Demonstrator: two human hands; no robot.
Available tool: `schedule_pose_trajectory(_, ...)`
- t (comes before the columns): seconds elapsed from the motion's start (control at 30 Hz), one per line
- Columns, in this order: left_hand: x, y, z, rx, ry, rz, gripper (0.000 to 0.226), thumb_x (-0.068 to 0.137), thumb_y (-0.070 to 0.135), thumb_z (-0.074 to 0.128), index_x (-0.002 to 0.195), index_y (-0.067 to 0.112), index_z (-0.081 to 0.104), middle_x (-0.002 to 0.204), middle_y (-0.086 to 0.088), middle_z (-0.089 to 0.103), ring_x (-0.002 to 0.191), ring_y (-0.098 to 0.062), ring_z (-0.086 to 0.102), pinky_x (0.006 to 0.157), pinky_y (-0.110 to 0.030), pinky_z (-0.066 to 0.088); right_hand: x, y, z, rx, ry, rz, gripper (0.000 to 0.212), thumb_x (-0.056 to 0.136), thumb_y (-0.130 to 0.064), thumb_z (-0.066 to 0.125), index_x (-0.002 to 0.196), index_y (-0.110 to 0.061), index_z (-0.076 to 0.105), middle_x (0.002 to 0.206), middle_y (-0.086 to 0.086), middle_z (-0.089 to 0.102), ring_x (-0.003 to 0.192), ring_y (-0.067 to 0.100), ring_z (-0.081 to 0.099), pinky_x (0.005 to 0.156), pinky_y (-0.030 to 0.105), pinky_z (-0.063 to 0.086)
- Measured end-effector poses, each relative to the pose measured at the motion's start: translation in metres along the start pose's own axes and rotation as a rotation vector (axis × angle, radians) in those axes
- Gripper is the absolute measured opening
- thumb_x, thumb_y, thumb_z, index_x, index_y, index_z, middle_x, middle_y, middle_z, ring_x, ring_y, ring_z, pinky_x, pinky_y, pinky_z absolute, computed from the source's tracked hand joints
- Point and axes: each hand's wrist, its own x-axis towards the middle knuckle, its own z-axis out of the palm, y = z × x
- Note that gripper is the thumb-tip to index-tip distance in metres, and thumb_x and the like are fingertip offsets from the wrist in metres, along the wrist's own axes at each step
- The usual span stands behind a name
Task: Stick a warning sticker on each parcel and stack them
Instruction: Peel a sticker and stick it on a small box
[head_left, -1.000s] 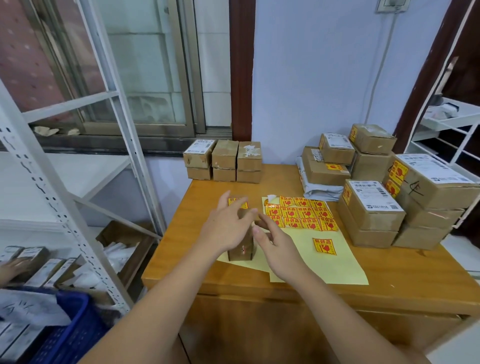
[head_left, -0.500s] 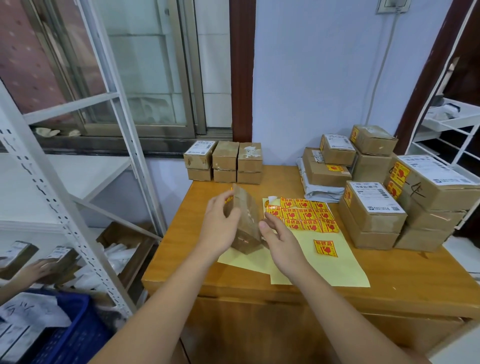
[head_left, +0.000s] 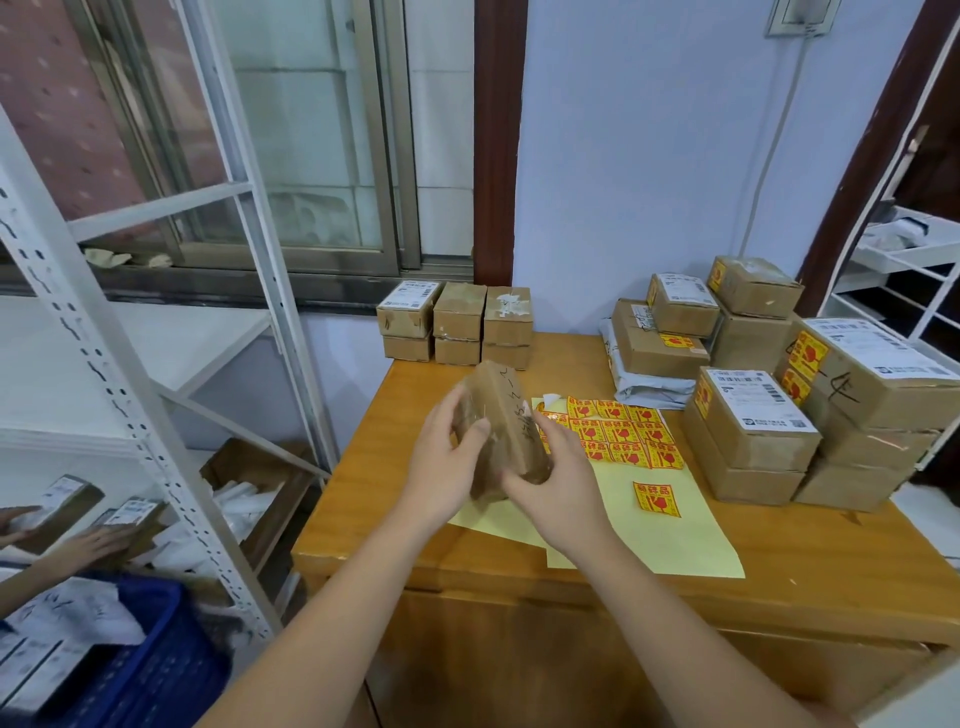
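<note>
While both hands hold it up over the middle of the bench, a small brown parcel wrapped in clear tape stands tilted, its top leaning toward the far edge and handwriting running along its upturned face. The left hand grips the parcel's left side, thumb curled across the near face; the right hand clasps the lower right end, fingers wrapped round it. Whether the parcel's bottom touches the yellow backing sheet beneath is hard to judge, though it looks lifted clear. That sheet lies from the middle toward the near edge and carries a block of red-and-yellow warning stickers at its far end, plus a lone sticker nearer the middle. Along the far edge, at the left corner, sit six small boxes in three stacks of two. A pile of larger parcels, several bearing warning stickers and white labels, fills the right side, with a grey mailer bag under one of them
</note>
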Motion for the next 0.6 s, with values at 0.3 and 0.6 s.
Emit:
schedule_pose_trajectory(0.3,0.000,0.008,0.003,-0.197,-0.081,-0.081,0.055,0.103,0.036,0.060,0.153,0.045,0.038,0.132,0.021,0.063,0.107,0.003,0.067,0.083,-0.019,0.057,-0.001,-0.007,0.002,-0.033,-0.069,-0.085,0.099,0.076,-0.052,0.081,0.158,-0.034,0.028,0.150,-0.015,0.041,0.136,0.008,0.038,0.109,0.044,0.045)
schedule_pose_trajectory(0.6,-0.003,0.001,-0.001,-0.173,-0.212,-0.194,0.047,0.104,0.038,0.058,0.147,0.046,0.041,0.118,0.026,0.069,0.098,0.004,0.070,0.080,-0.016,0.052,0.000,0.001,0.015,-0.035,-0.100,-0.067,0.089,0.076,-0.054,0.079,0.153,-0.033,0.039,0.133,-0.014,0.048,0.117,0.009,0.054,0.093,0.041,0.056)
